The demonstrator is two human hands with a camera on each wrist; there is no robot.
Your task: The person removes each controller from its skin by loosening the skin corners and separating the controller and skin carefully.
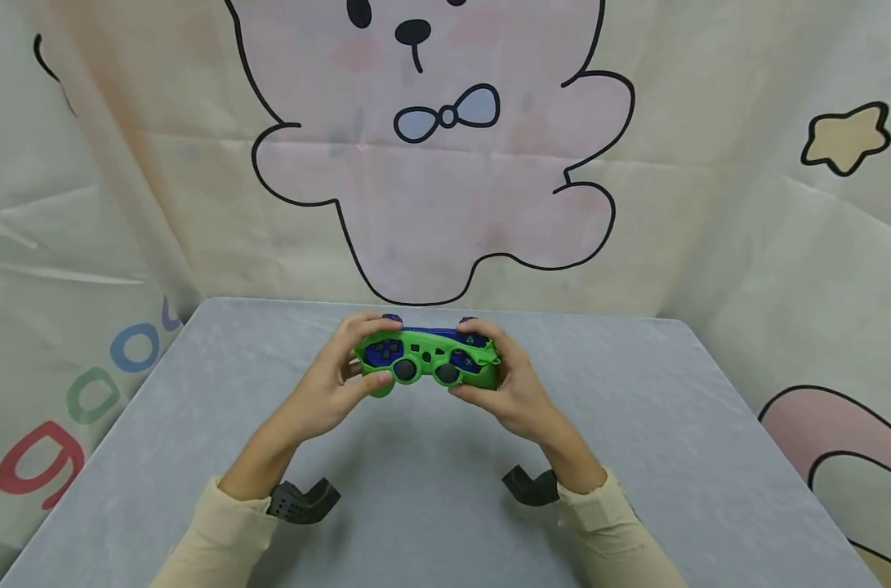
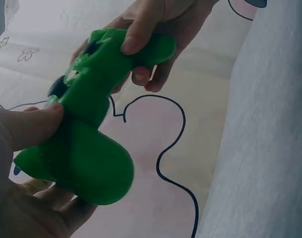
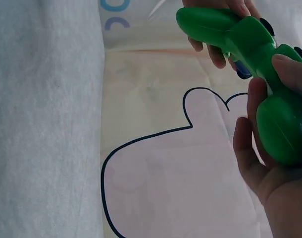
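Note:
A blue game controller (image 1: pixel 383 353) in a green rubbery cover (image 1: pixel 416 338) is held up at mid-table, its face with two dark thumbsticks toward the head camera. My left hand (image 1: pixel 320 396) grips the left end, thumb by the left stick and fingers around the top and back. At the other end, my right hand (image 1: pixel 522 400) grips with the thumb below the right stick and a finger on the top edge. There the cover's edge looks ruffled, with blue showing above it. The left wrist view has the cover's rounded green grip (image 2: pixel 99 158); the right wrist view shows the other grip (image 3: pixel 279 129).
A grey cloth-covered table (image 1: pixel 430 506) spreads beneath both hands. Behind it hangs a curtain (image 1: pixel 680 204) printed with a cartoon bear, and more printed fabric lines both sides. Dark curved brackets (image 1: pixel 305 501) stick out at both wrists.

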